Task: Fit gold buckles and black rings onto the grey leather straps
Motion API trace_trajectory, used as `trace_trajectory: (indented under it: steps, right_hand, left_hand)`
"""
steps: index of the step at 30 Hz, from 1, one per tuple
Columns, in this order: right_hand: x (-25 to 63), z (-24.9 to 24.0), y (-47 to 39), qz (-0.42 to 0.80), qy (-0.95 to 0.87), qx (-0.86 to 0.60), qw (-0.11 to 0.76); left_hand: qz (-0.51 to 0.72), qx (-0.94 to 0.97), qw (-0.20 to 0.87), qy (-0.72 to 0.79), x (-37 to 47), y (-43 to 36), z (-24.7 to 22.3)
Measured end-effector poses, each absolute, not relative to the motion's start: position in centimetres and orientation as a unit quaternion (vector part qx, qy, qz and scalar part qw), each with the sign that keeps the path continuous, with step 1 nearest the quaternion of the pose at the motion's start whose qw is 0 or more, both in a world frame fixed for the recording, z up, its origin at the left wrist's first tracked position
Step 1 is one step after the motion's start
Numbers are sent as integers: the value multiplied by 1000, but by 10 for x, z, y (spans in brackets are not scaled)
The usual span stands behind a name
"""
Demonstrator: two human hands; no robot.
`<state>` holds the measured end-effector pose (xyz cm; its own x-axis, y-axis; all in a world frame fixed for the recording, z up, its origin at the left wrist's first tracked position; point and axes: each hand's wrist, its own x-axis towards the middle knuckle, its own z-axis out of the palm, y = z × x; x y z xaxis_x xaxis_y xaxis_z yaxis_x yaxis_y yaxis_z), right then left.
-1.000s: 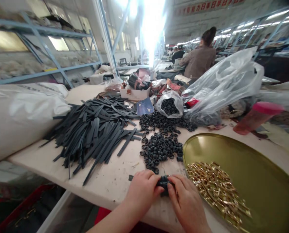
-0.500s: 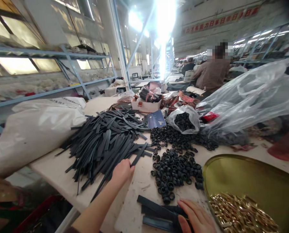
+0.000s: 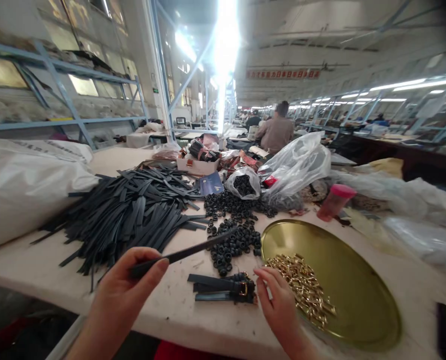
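Note:
My left hand (image 3: 133,280) grips a dark strap (image 3: 193,251) between thumb and fingers. The strap's far end slants up to the right, over the heap of black loops (image 3: 236,240). Just left of my right hand (image 3: 279,302) lies a small bundle of straps with gold buckles (image 3: 223,289). The right hand's fingers are slightly bent and apart, with nothing visible in them. Beside it, gold metal pieces (image 3: 301,285) are piled on an oval gold tray (image 3: 354,280). Behind my left hand spreads a large heap of loose dark straps (image 3: 133,210).
A clear bag of loops (image 3: 243,184), a blue card (image 3: 211,184) and a white box (image 3: 196,167) stand behind the heaps. A pink-lidded jar (image 3: 335,202) is beyond the tray. At left lies a white sack (image 3: 31,190). A person (image 3: 277,129) sits farther back.
My left hand has drawn a strap away from the heap, back toward me. My right hand has moved off the top of the buckled straps. The view has turned right.

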<state>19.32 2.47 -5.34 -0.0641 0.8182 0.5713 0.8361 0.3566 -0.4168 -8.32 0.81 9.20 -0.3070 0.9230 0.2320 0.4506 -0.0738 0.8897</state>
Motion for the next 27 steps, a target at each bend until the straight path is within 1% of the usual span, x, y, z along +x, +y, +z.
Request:
trace_trajectory:
  steps: [3,5,6,8,10,13,15,17,19,23,25,27]
  right_hand:
    - [203,-40,45,-45,-745,-612,263]
    - [204,-36,65,-57,-753,-616,223]
    - [202,-36,76,-61,-759,-614,209]
    - [197,-38,95,-68,-772,-609,170]
    - [192,-43,108,-74,-786,-599,132]
    - [190,-50,119,-78,-805,-581,94]
    - [194,-52,121,-75,-814,-570,83]
    - [199,-51,120,-68,-817,-567,82]
    - [205,-49,118,-58,-812,-573,93]
    - [213,-43,105,-35,-781,-606,146]
    - [213,-39,92,41,-740,-633,225]
    - [209,-34,75,210,-656,-645,331]
  left_hand:
    - [573,480,312,587,-93,-16,97]
    - [569,470,372,563,-86,-29,87]
    - [535,464,428,561,-79,-34,76]
    - [418,424,583,552,-59,-43,47]
    - [324,348,717,510,-40,-50,14]
    - [311,147,821,457,-22,-59,-21]
    - [311,58,841,439,-17,-62,-28]
    - [311,41,843,436,-17,-61,-25]
    - [306,65,841,442,-18,-56,-19]
    - [280,134,825,473,-17,-39,-9]
    - [270,158,812,494,-15,-31,-6]
    - [261,169,808,501,-14,-24,-6]
